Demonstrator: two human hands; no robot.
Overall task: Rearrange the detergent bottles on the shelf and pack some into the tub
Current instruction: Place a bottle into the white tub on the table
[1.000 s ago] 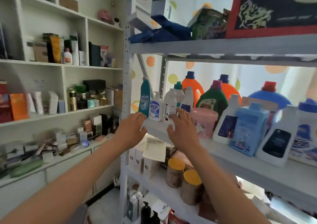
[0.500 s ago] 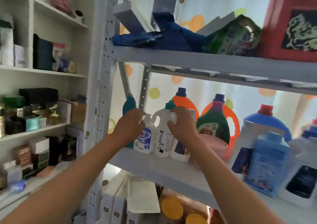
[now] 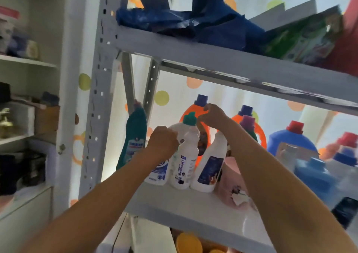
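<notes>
Head view, looking up at the grey metal shelf [image 3: 193, 204], shows both hands among the front row of bottles at its left end. I take the white bottle with the green cap [image 3: 186, 156] as the landmark. The left hand [image 3: 162, 143] sits just left of it, fingers curled over the top of a smaller white bottle with a blue label [image 3: 157, 172] that touches the landmark; the grip looks closed on that bottle's top, though the hand hides the contact itself. The right hand [image 3: 214, 117] is just right of the green cap and slightly above it, fingers bent near the neck of a white bottle with a dark blue label [image 3: 210, 167]; whether it grips that neck or only touches it cannot be told.

Behind the landmark stands an orange jug with a blue cap [image 3: 201, 105]. Further right of it are a second orange jug, a green bottle with a purple cap [image 3: 249, 123] and a large blue jug with a red cap [image 3: 290, 138]. A teal bottle [image 3: 133, 136] leans left of the landmark.

A pink tub [image 3: 230, 181] sits on the shelf just right of the landmark group, mostly hidden by the right forearm. No bottle shows inside it, so packing seems not yet begun and the task is at an early stage.
</notes>
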